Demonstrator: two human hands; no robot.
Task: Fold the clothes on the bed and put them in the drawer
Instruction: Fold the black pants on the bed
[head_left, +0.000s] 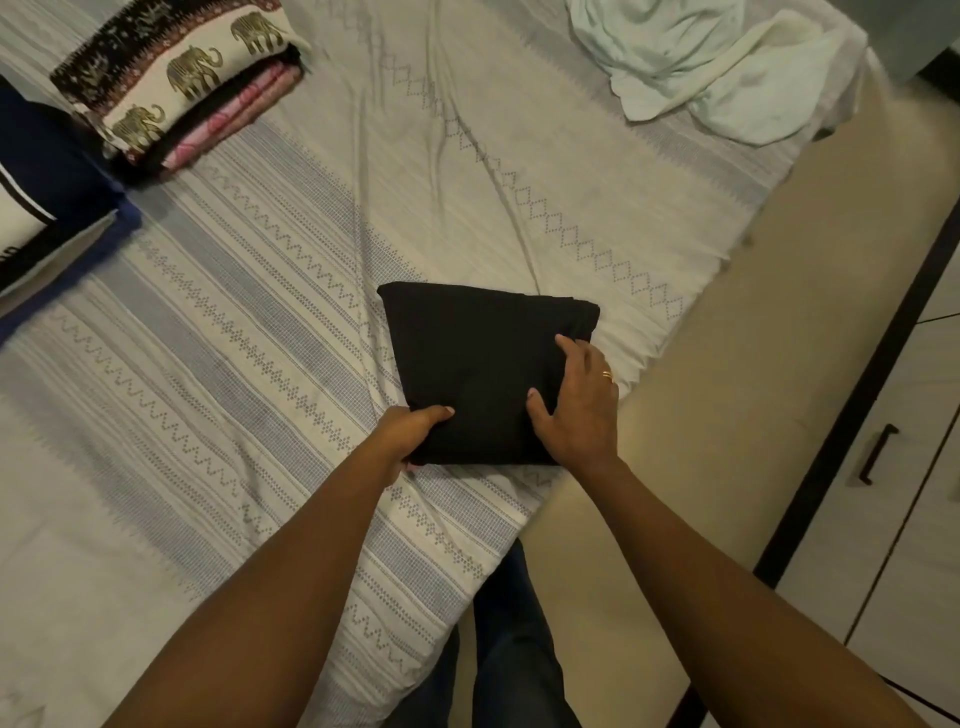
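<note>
Folded black garment (483, 364) flat on bed (260, 312), near the edge. Left hand (410, 431) pinching near-left corner, thumb on top, fingers under. Right hand (576, 405) spread flat on right side, gripping nothing. Could slump and unfold if lifted by that corner alone.

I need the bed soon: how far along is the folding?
Done: a folded stack lies far left on the bed. In hand: the left hand grips a folded black garment; the right hand rests on it. Left: the crumpled pale garment far right, then putting everything away.
</note>
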